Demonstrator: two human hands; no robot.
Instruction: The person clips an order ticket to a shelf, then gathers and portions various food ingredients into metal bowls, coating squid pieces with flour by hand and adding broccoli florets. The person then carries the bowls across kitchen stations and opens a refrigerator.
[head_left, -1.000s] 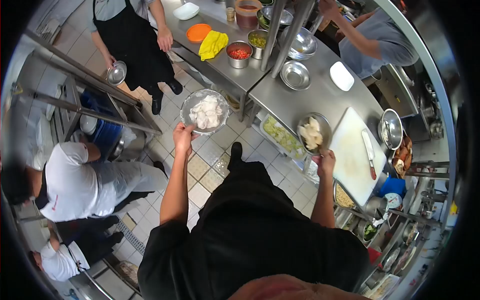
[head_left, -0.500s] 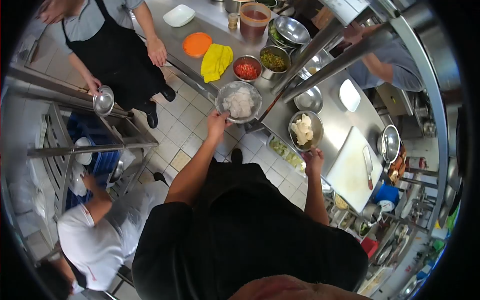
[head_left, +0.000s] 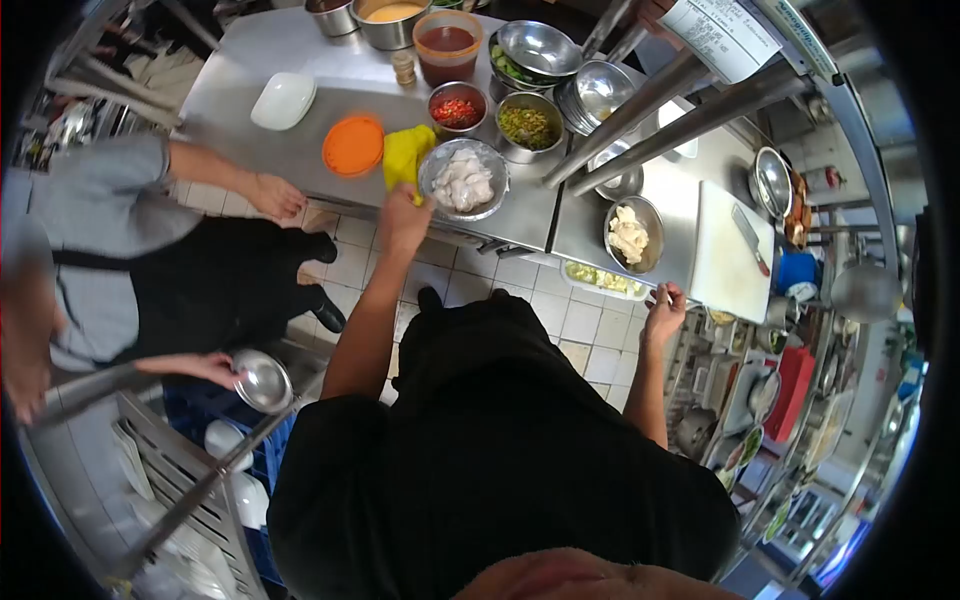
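Note:
My left hand (head_left: pixel 405 222) is closed on the lower corner of a yellow cloth (head_left: pixel 406 157) at the counter's front edge. Right beside it, a metal bowl of whitish raw pieces (head_left: pixel 464 182) rests on the counter. My right hand (head_left: pixel 664 312) is just in front of the counter, fingers loosely curled and holding nothing. Slightly above that hand, and apart from it, a metal bowl of cream-coloured pieces (head_left: pixel 630 236) sits at the counter edge.
On the steel counter (head_left: pixel 240 140) are an orange lid (head_left: pixel 353 146), a white dish (head_left: pixel 283 101), chopped red peppers (head_left: pixel 457 108) and a green mix (head_left: pixel 528 127). A knife (head_left: pixel 752 240) lies on a white board (head_left: pixel 730 262). At left, a co-worker's hand holds a metal bowl (head_left: pixel 262 382).
Both bowls have left my hands and rest on the counter. My left hand has moved left onto the yellow cloth. The co-worker at left has come closer; another is out of view.

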